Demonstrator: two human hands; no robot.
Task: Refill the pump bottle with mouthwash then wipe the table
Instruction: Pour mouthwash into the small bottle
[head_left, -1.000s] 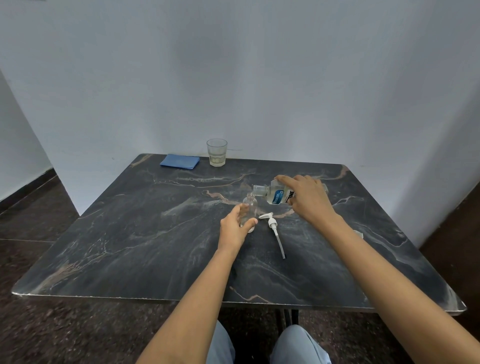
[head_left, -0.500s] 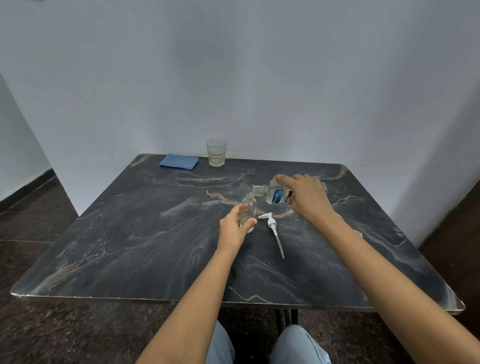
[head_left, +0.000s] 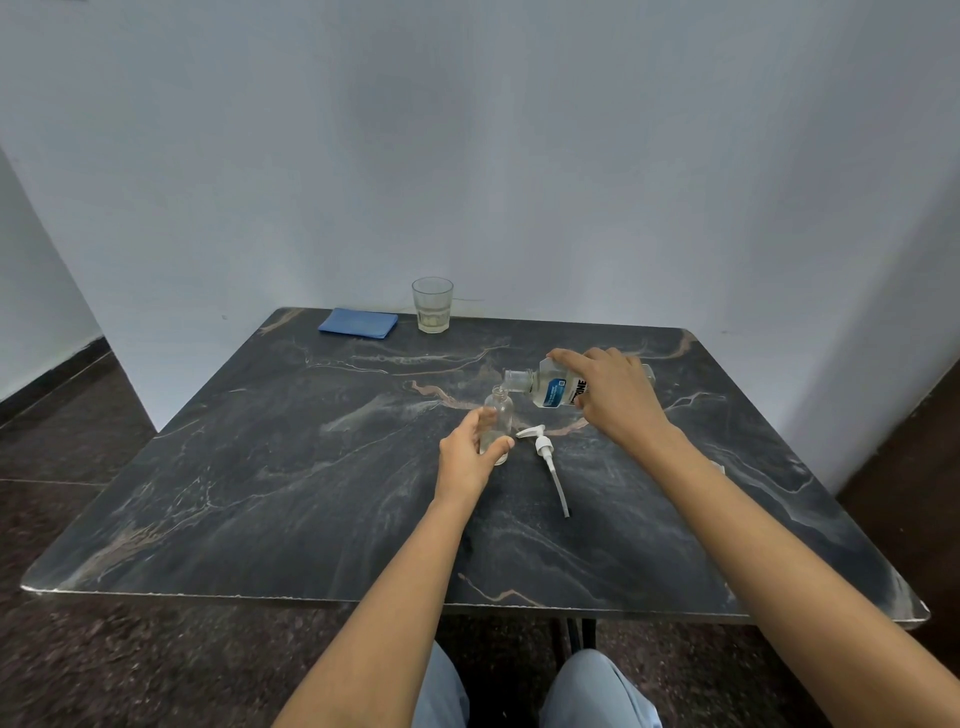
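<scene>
Looking down, we see our knees (head_left: 592, 686) in pale trousers below the near edge of the dark marbled table (head_left: 260, 519). Farther in, our left hand (head_left: 470, 457) curls round the lower part of the small clear pump bottle (head_left: 497, 410), thumb on its right side and fingers on its left. That bottle stands upright near the middle of the table, its neck uncapped. Just to its right the white pump head (head_left: 544, 448) lies flat on the table, its dip tube pointing back toward us, apart from both hands.

A little beyond, our right hand (head_left: 618, 400) grips the mouthwash bottle (head_left: 551, 387) from above, fingers wrapped over its body. We hold it tipped almost level, its open mouth pointing left, just above and to the right of the pump bottle's neck. It carries a blue label and pale liquid. We cannot tell whether any liquid is running between the two bottles.

At the far edge a glass (head_left: 432, 304) stands upright with a little pale liquid at the bottom. Just to its left, a folded blue cloth (head_left: 358, 323) lies flat, close to the white wall (head_left: 467, 156).
</scene>
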